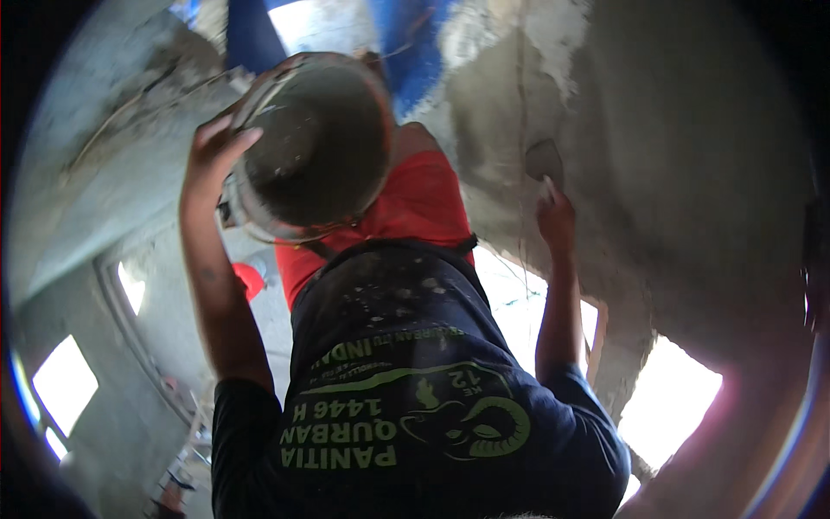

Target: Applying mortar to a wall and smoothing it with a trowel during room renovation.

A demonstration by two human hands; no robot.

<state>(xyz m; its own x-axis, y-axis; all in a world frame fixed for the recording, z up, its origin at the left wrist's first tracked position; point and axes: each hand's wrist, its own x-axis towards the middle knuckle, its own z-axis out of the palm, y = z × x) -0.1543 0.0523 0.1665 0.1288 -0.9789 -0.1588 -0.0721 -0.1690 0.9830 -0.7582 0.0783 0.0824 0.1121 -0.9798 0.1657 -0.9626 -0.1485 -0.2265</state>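
My left hand [220,154] grips the left rim of a grey bucket [251,203], its thumb over the edge. The bucket is tilted in front of my red shorts, and dark grey mortar [311,143] coats its inside; how deep it lies I cannot tell. Out to the right, my right hand [556,214] is closed round the handle of a small trowel [545,160]. The trowel's blade lies at or against the grey wall [674,208], close to a darker, wet-looking plaster patch [497,95].
A thin cord [521,78] runs along the wall beside the trowel. Blue sheeting or containers [415,52] stand beyond the bucket. Bright openings [670,402] break the wall at lower right. A red round object [249,281] lies below my left forearm, and a ladder-like frame [186,458] is farther off.
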